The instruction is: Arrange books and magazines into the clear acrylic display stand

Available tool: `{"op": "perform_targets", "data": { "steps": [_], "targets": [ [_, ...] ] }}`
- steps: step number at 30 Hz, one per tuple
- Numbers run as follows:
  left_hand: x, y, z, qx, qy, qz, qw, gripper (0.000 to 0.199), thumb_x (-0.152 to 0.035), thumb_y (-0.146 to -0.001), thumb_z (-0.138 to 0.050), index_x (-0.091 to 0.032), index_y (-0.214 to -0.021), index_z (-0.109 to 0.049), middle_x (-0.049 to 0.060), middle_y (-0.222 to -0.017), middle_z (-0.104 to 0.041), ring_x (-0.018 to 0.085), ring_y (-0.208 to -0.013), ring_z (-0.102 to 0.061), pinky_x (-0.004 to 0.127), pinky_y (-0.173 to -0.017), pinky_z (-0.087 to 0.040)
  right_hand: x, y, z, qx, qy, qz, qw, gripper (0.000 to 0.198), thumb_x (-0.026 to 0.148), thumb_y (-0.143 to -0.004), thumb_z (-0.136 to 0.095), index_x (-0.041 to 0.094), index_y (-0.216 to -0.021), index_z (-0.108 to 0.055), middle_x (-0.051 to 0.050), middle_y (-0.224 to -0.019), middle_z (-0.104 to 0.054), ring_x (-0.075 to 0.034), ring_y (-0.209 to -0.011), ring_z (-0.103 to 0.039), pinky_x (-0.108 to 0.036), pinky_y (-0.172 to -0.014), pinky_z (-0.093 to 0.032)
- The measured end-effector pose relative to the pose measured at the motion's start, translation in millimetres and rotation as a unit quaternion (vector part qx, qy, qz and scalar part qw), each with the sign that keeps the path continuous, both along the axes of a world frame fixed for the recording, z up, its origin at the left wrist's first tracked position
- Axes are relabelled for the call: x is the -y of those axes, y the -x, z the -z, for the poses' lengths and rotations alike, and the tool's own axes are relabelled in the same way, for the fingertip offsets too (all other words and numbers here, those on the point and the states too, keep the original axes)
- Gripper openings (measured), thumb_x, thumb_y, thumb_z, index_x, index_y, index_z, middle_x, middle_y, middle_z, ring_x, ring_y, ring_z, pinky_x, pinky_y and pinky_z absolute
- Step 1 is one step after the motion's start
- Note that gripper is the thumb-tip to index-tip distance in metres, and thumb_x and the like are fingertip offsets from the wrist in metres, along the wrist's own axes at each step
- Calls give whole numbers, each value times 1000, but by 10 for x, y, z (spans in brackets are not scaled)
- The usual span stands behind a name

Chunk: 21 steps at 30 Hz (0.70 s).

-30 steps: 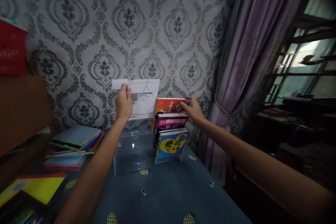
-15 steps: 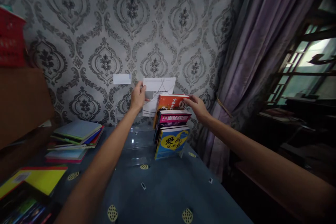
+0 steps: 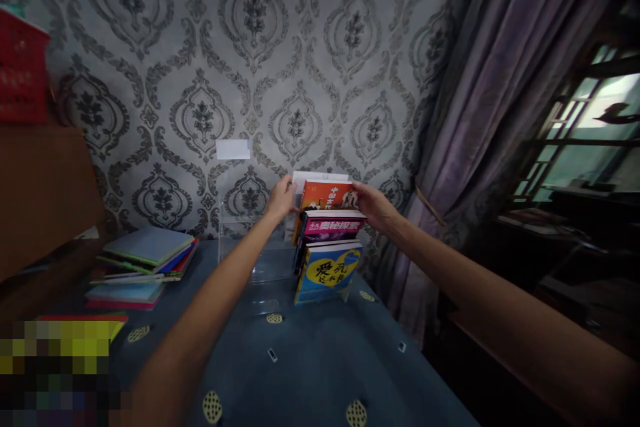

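A white booklet (image 3: 320, 177) stands upright behind an orange book (image 3: 330, 193), with only its upper strip and a bit of its left side showing. My left hand (image 3: 281, 199) is closed on the booklet's left edge. At the upper right corner of the orange book is my right hand (image 3: 374, 205), gripping it; some fingertips are hidden behind. In front, a purple-pink book (image 3: 333, 227) and a blue book with a yellow heart (image 3: 327, 272) stand in stepped rows. A clear tiered stand (image 3: 265, 283) holds these books and extends to the left.
At left lie a stack of books (image 3: 147, 250) and a yellow item (image 3: 85, 340), partly pixelated. Beyond them are a brown box (image 3: 45, 193) and a red basket (image 3: 23, 70). Patterned wall stands close behind; a purple curtain (image 3: 465, 113) hangs at right. A dark blue cloth (image 3: 300, 373) covers the table.
The white booklet has moved down and to the right, behind the orange book. My left hand has followed it. My right hand has shifted slightly at the orange book's corner.
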State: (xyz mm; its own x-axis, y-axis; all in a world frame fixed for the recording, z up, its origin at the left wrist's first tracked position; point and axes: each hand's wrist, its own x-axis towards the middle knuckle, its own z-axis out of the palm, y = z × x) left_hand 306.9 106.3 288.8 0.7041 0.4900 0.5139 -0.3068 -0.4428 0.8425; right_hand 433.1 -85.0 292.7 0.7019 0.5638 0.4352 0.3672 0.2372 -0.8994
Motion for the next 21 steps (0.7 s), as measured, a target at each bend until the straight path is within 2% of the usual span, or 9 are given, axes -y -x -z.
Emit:
{"op": "perform_targets", "data": {
  "steps": [3,6,8,13,18,21],
  "targets": [
    [48,18,115,-16,-20,13,1000,15,-17,-91,-41,-17,-95,-56,-6,-65,-40,9,-54,-45,22,-51,-53,19,66,-6,-74,6,-88,993,36,47,-78,-61,20,-100,-67,-8,-93,-78,-29,-94,-73,-43,-80,-60],
    [28,81,145,-23,-66,16,997,19,-19,-92,-40,-17,-93,-59,-6,-65,-44,10,-54,-47,23,-53,-52,33,90,24,-106,9,-114,988,37,48,-79,-64,18,-101,-67,-9,-92,-79,-30,-92,-74,-43,-77,-61],
    [-5,144,157,-29,-108,8,994,19,-21,-91,-43,-18,-85,-60,-5,-64,-48,12,-55,-51,24,-56,-51,38,79,55,-110,-1,-124,986,38,48,-79,-67,18,-102,-67,-9,-92,-79,-30,-90,-75,-43,-78,-61],
    [-10,270,219,-50,-197,-25,979,19,-16,-86,-49,-20,-71,-60,0,-63,-57,16,-68,-60,24,-68,-47,43,43,137,-110,-29,-97,989,33,43,-78,-73,19,-99,-67,-7,-88,-79,-27,-81,-76,-39,-75,-62],
    [57,194,237,-62,-232,-26,970,21,-14,-88,-45,-19,-78,-62,4,-76,-67,18,-77,-64,26,-72,-47,60,54,167,-114,-41,-88,989,28,37,-77,-76,19,-97,-69,-6,-88,-79,-26,-80,-76,-38,-73,-64],
    [35,143,243,-72,-240,-3,968,23,-10,-87,-42,-18,-85,-64,4,-78,-69,19,-77,-65,27,-73,-49,71,44,179,-115,-44,-84,989,26,34,-76,-77,19,-95,-69,-7,-87,-79,-26,-79,-76,-37,-72,-64]
  ]
}}
